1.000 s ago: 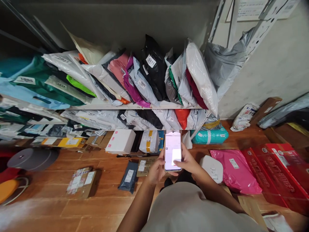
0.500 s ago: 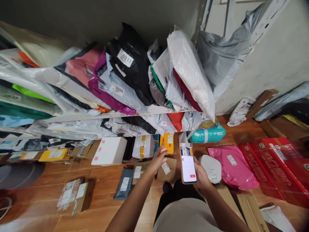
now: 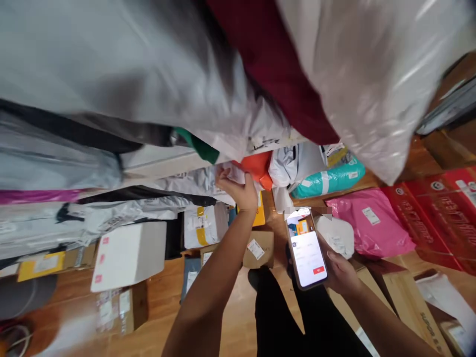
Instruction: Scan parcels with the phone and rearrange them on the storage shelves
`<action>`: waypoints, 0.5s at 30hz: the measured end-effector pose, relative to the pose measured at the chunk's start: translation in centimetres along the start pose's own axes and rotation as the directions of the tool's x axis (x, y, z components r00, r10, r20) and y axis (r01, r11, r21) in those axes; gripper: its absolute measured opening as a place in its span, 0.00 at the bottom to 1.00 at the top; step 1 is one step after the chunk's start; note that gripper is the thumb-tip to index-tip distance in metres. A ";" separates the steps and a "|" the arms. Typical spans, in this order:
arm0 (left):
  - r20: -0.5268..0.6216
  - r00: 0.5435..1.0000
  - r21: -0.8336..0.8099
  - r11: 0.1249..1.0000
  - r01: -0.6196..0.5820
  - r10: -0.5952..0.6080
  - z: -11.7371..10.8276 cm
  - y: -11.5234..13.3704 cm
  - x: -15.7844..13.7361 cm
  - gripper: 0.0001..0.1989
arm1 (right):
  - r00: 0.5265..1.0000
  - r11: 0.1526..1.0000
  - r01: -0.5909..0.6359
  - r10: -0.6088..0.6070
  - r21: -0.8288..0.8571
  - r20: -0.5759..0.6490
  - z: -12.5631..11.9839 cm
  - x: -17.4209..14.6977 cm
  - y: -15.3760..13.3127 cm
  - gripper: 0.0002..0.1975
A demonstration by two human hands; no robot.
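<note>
While the right hand [image 3: 340,272] wraps its fingers around a phone [image 3: 307,248], screen lit and tilted up toward the face, the left hand [image 3: 238,188] reaches away to the lower shelf [image 3: 156,166], fingers curled onto the edge of a grey mailer bag [image 3: 197,181] that lies flat there, just left of an orange parcel [image 3: 258,168]. Whether the fingers actually pinch the bag or only press on it cannot be told, as the wrist hides the thumb. The step looks like picking one bag out of a tight row; a good way is probably to grip near the label end and slide it straight out, so that neighbours do not spill, keeping the phone level and clear of the shelf. Just beneath the left hand stands a yellow packet [image 3: 260,213], with a brown carton [image 3: 258,248] nearer on the floor [image 3: 230,317]. Left of these sits a white box [image 3: 128,253]; to the right lie a teal parcel [image 3: 327,181] and a pink mailer [image 3: 372,223]. Large bags overhang the upper view, blurred.
</note>
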State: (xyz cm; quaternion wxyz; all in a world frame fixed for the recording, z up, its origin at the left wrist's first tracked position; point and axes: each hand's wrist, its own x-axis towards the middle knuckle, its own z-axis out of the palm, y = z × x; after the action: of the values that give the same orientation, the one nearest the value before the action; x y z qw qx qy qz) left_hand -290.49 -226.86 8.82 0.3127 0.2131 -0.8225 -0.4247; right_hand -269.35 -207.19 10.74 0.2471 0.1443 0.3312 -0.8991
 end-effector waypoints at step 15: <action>0.603 0.742 0.179 0.857 -0.484 0.293 6.9 -1.5 -2.7 0.28 | 0.983 0.941 0.164 -0.129 0.295 -0.133 -8.7 2.3 9.8 0.30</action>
State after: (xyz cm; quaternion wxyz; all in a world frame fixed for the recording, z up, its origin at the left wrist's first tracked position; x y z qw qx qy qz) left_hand -293.21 -222.19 3.61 0.1035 -0.0499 -0.9612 -0.2509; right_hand -265.18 -208.66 -1.78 0.1353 0.2057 0.2120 -0.9458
